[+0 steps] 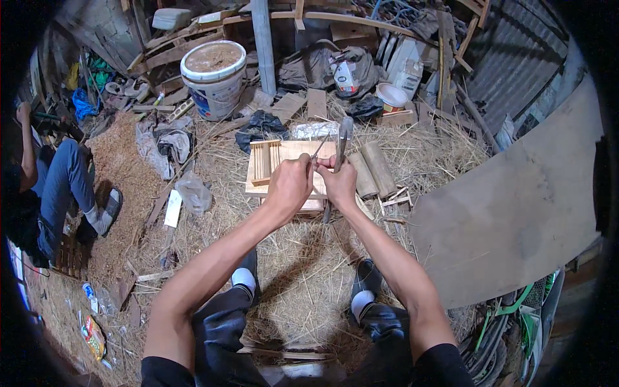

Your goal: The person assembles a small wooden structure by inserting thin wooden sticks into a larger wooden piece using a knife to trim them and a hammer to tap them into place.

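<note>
Both hands, left hand [289, 185] and right hand [340, 184], grip a thin bamboo strip [318, 150] between them.

Between the two hands there is almost no gap. Just beyond them the wooden board [290, 169] blocks the way, with two bamboo tubes [372, 169] close on the right. The straw floor [303, 284] between the forearms is open. A large flat panel [516, 206] closes the right side.

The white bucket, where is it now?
In the head view the white bucket stands at the upper left, on the straw-covered floor beyond the wooden board, left of a grey post.
</note>
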`<state>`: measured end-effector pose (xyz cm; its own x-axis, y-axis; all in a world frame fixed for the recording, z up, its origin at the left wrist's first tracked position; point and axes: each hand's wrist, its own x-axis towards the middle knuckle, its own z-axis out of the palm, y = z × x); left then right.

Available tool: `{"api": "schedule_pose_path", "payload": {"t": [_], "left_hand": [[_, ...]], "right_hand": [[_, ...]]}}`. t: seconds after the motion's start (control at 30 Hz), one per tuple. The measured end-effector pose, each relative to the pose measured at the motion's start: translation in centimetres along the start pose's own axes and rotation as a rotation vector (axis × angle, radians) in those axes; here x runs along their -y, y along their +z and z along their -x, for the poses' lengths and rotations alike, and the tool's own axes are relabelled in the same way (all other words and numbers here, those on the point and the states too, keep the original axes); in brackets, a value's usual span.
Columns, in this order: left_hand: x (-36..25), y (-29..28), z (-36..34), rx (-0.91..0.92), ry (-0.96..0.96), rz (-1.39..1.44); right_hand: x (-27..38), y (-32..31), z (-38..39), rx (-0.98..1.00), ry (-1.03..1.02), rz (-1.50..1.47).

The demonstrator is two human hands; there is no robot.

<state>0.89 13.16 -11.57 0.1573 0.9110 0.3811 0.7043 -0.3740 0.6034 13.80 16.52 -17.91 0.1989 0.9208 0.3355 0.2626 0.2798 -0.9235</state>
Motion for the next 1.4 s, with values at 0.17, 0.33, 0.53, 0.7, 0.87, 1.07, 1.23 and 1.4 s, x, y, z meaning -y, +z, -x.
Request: {"api": "schedule_pose_path", "payload": {"t": [0.17, 0.33, 0.53, 0.7, 0.87, 1.07, 1.23, 1.4], "left_hand": [[0.1, 0.7, -0.4, -0.005, 0.061, -0.025], [-0.6, 1.3, -0.8, 0.023, 0.069, -0.143], [0.2, 0.9, -0.8, 0.020, 0.099, -0.151], [-0.1, 0.9, -1.1, 0.040, 0.070, -0.058], [-0.2, 1.0, -1.0, 0.026, 0.029, -0.104], [-0.1, 1.0, -1.1, 0.026, 0.022, -0.120], [-0.8, 0.9, -1.1, -0.002, 0.056, -0.163], [-0.2, 0.9, -1.0, -0.028, 0.004, -0.175]], "right_hand": [[1.4, -1.2, 0.3, 0.080, 0.208, -0.053], [5.3, -6.6, -2.4, 0.122, 0.087, 0.547], [13.5, -9.0, -3.6, 0.278, 0.229, -0.187], [10.7, -8.1, -2.0, 0.353, 0.026, 0.429], [9.6, -6.7, -0.6, 0.340, -0.133, 0.489], [8.2, -5.4, 0.0, 0.512, -0.064, 0.620], [7.3, -5.7, 0.2, 0.419, -0.126, 0.528], [9.0, -4.9, -1.2, 0.414, -0.110, 0.537]]}}
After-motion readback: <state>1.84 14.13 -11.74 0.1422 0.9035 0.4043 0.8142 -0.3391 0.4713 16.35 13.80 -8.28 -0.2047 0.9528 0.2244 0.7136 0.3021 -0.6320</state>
